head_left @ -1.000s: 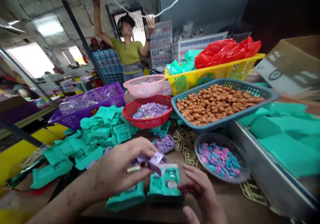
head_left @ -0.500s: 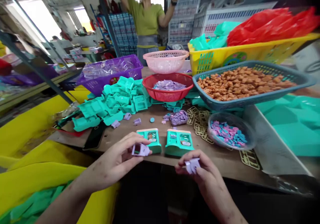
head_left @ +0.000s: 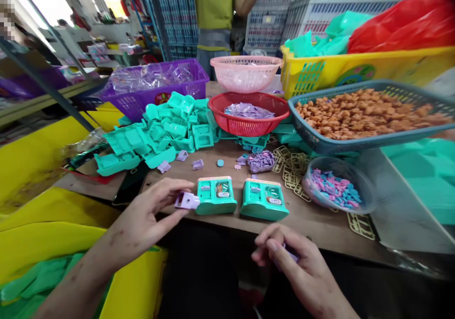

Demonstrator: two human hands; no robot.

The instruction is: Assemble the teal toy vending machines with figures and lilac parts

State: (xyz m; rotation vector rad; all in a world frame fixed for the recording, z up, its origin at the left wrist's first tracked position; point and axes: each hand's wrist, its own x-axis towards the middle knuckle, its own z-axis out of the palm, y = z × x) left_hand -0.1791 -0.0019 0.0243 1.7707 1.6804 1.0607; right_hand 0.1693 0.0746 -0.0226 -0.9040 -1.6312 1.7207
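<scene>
My left hand [head_left: 147, 214] pinches a small lilac plastic part [head_left: 186, 200] at the table's front edge, touching the left side of a teal toy housing [head_left: 215, 195]. A second teal toy housing [head_left: 263, 199] stands just to its right. My right hand [head_left: 291, 262] is below the table edge with its fingers curled round another lilac part [head_left: 288, 255], which is mostly hidden.
Behind the housings lie a heap of teal shells [head_left: 161, 132], a red basket of lilac parts [head_left: 249, 115], a bowl of pink and blue pieces [head_left: 336, 188], a blue tray of orange pieces [head_left: 366, 115] and gold frames [head_left: 293, 169]. A black phone [head_left: 131, 188] lies left. A person in a green shirt [head_left: 216, 1] stands behind.
My left hand has brought its lilac part up against the left housing. My right hand has dropped lower and closed round its part. The view has tilted down.
</scene>
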